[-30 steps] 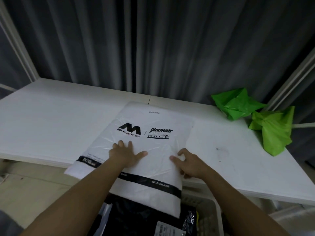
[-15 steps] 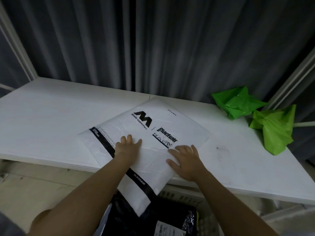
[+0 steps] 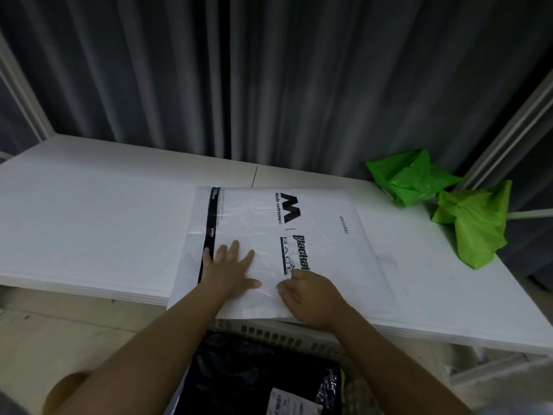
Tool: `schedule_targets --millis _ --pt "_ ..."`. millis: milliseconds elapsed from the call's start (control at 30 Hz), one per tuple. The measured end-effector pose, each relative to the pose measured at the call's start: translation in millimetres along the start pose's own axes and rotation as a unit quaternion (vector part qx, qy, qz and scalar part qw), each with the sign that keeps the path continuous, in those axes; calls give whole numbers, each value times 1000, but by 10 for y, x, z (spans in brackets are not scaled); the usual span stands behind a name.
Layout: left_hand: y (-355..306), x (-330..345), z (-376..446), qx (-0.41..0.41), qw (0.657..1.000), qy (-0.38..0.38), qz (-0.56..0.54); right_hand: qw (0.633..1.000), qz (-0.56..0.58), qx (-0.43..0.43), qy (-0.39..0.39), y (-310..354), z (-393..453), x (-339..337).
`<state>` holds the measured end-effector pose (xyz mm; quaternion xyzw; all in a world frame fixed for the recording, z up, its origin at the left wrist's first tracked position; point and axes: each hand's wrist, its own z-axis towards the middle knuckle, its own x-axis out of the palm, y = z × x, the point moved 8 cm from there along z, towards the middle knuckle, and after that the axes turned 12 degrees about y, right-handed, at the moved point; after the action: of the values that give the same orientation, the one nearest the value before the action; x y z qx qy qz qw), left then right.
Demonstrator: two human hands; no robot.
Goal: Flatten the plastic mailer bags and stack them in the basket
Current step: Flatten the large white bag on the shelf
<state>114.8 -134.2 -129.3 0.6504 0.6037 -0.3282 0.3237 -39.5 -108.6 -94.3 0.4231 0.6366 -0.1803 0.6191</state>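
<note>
A white mailer (image 3: 302, 235) lies on the tabletop (image 3: 89, 223), above the basket (image 3: 278, 336). The left hand (image 3: 230, 271) presses it, fingers spread wide; the right hand (image 3: 311, 295) rests on it, fingers curled. Smoothing outward from the centre should flatten creases best.

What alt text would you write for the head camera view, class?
A person's left hand presses flat on a white printed mailer bag on a white table, right hand gripping its near edge; two crumpled green bags lie far right.
</note>
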Motion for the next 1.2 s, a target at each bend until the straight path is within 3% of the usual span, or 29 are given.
schedule_targets --millis 100,200,233,300,467,667,1200 --pt "-131 -31 -19 22 1000 -1 -1 997 67 22 10 -72 41 -75" --pt "-215 -2 -19 53 998 24 -26 990 25 61 -128 -238 69 -278" --pt "-217 6 -13 55 998 29 -27 987 2 103 -119 -313 83 -287" --pt "-201 36 -9 47 998 35 -29 980 -34 193 -27 -484 75 -150" --pt "-209 53 40 38 994 -37 -92 963 -56 258 42 -701 -35 166" --pt "-188 144 172 36 986 -138 -81 962 -27 269 35 -781 -11 273" --pt "-195 183 207 29 986 -146 -73 961 -6 273 42 -817 -1 343"
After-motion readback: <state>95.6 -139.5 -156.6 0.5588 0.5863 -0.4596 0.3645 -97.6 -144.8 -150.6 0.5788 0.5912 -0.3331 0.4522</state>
